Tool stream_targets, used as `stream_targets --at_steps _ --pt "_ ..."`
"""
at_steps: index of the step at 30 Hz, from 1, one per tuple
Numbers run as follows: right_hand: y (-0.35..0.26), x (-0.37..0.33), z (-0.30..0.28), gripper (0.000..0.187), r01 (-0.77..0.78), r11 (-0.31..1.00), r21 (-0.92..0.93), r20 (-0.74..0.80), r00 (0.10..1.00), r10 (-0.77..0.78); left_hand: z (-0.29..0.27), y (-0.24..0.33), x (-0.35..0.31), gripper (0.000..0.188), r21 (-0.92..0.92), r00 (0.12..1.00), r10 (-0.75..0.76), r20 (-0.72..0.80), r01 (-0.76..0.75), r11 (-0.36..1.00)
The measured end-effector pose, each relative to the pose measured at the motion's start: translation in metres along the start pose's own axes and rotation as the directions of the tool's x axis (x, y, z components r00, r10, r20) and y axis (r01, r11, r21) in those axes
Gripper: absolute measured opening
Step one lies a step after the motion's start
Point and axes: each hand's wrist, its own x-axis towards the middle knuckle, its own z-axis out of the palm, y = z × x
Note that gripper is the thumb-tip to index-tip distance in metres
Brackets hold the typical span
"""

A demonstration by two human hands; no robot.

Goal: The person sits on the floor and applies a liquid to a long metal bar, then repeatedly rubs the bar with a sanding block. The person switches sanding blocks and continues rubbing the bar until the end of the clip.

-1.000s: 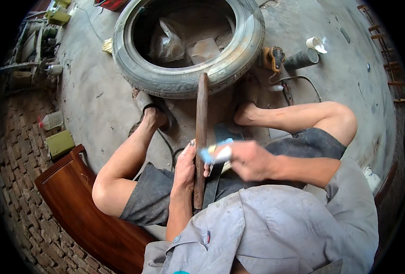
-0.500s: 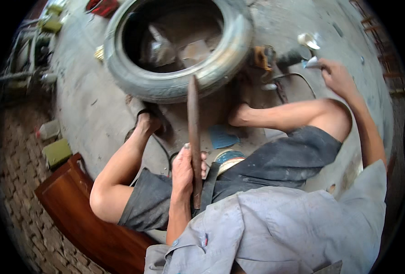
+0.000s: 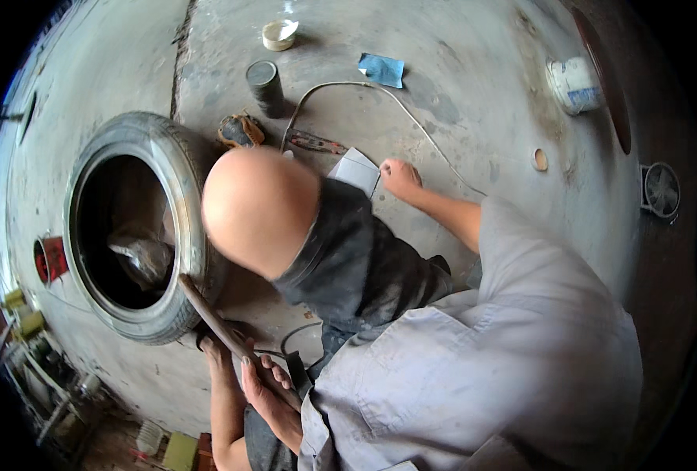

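A long, slim piece of brown wood (image 3: 219,326) lies slanted in my left hand (image 3: 268,388), whose fingers are closed around it. Its far end reaches the side of a tyre (image 3: 183,188) on the floor. Beyond my raised knee, my right hand (image 3: 401,179) is low over the concrete. Its fingers are curled at the corner of a white sheet of paper (image 3: 354,169) and appear to pinch it. The knee and shorts hide part of the floor beside the sheet.
Past the knee are a yellow-black power tool (image 3: 241,130), a dark can (image 3: 264,86), a white bowl (image 3: 279,35), pliers (image 3: 315,142) and a blue sheet (image 3: 382,70). A cable (image 3: 411,118) loops around. White bucket (image 3: 574,85) at right; red bucket (image 3: 50,259) at left.
My view has swung right, so the tyre appears further left. My right hand has left the spot beside the dark can and come down to the white sheet. The left hand keeps the wood.
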Motion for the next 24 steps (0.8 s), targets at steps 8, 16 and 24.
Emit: stream_targets --at_steps 8,16,24 --pt "-0.019 -0.008 0.065 0.056 -0.006 0.998 0.067 0.004 1.000 0.006 -0.002 0.000 0.010 0.040 0.261 0.981 0.077 -0.180 -0.028 0.965" --pt "0.028 0.001 0.071 0.075 0.055 0.994 -0.092 0.101 0.994 -0.046 0.010 0.012 0.091 0.028 0.507 0.905 0.396 -0.159 -0.269 0.819" --pt "0.025 0.021 0.068 0.069 0.085 0.987 -0.135 0.124 0.990 -0.068 -0.012 0.038 0.140 0.043 0.886 0.643 0.758 -0.110 -0.281 0.368"
